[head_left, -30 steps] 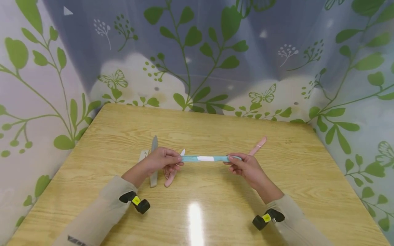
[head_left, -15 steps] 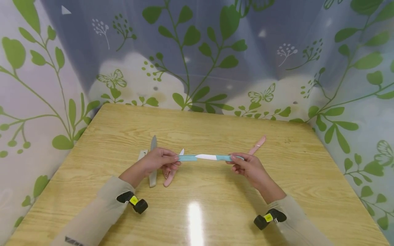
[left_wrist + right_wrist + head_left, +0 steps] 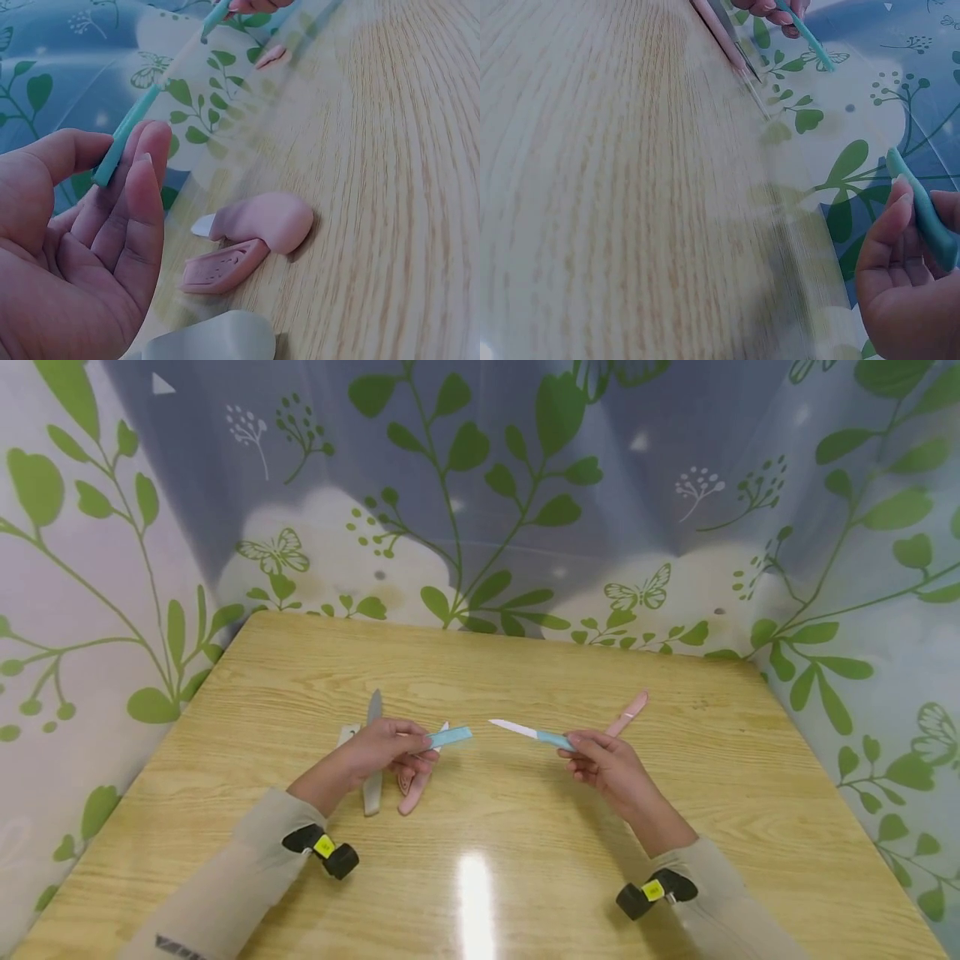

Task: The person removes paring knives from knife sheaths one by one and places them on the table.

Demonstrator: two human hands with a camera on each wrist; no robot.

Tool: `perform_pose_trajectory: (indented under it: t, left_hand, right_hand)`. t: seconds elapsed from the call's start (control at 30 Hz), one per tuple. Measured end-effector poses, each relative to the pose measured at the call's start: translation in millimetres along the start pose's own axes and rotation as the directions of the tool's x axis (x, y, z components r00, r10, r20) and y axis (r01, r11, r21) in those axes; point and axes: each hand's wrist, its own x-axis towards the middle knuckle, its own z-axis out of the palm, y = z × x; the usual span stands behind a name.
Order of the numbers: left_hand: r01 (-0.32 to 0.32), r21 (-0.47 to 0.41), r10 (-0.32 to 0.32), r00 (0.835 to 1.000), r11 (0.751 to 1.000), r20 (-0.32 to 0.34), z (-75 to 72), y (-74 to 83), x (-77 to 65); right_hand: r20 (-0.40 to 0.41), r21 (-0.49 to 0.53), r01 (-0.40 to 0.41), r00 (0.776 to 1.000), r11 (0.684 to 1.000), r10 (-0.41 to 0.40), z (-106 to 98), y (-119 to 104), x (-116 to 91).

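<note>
In the head view my left hand pinches a light blue knife sheath between thumb and fingers. Opposite it, my right hand grips a paring knife by its light blue handle. The knife's white blade is bare and points left toward the sheath, with a gap between them. Both are held above the table. In the left wrist view the sheath sits between thumb and fingertips. The right wrist view shows the blue handle in my fingers, its blade faint against the background.
Below my left hand lie a grey-bladed knife, a pale cover, a pink-handled knife and a pink sheath. A slim pink piece lies beyond my right hand. Patterned curtain surrounds the wooden table.
The white blade has come out of the blue sheath toward the right. Sheath and knife are now apart and tilted, both inner ends raised. The hands themselves have moved little.
</note>
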Motion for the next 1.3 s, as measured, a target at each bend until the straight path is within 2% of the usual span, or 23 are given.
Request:
perform_pose_trajectory:
  t: [0.23,0.33,0.5,0.67,0.83,1.0,1.13,1.3]
  left_hand:
    - [0.027,-0.001,-0.027,1.0,1.0,0.002,3.5,1.1,2.0]
    - [0.006,0.006,-0.007,0.999,1.0,0.038,4.2,0.9,2.1]
    - [-0.042,0.033,0.039,0.995,0.999,0.089,5.9,1.5,-0.3]
    - [-0.068,0.074,0.062,0.994,0.995,0.088,5.8,2.8,-1.6]
    - [-0.081,0.098,0.078,0.996,0.992,0.031,6.0,4.3,-1.3]
    - [-0.056,0.079,0.058,0.998,0.995,-0.017,8.0,5.5,0.5]
    - [-0.042,0.148,0.05,0.998,0.988,-0.046,12.5,6.7,3.2]
    - [-0.015,0.264,0.038,0.996,0.965,-0.08,22.7,9.6,5.4]
  right_hand:
    - [0.022,0.028,-0.025,0.999,0.999,0.025,1.2,4.8,2.7]
    - [0.037,0.001,-0.026,0.999,1.0,0.026,1.3,6.4,3.3]
    - [0.069,-0.098,0.006,0.998,0.995,0.001,3.1,9.4,3.7]
    - [0.094,-0.119,0.035,0.995,0.992,-0.024,10.2,12.8,5.9]
    - [0.127,-0.131,0.047,0.991,0.99,-0.03,16.4,15.3,6.6]
    - [0.163,-0.181,0.064,0.986,0.981,-0.034,21.0,17.9,6.9]
    - [0.168,-0.205,0.072,0.985,0.976,-0.037,27.0,18.0,7.5]
    - [0.167,-0.203,0.069,0.985,0.977,-0.035,37.6,17.4,9.0]
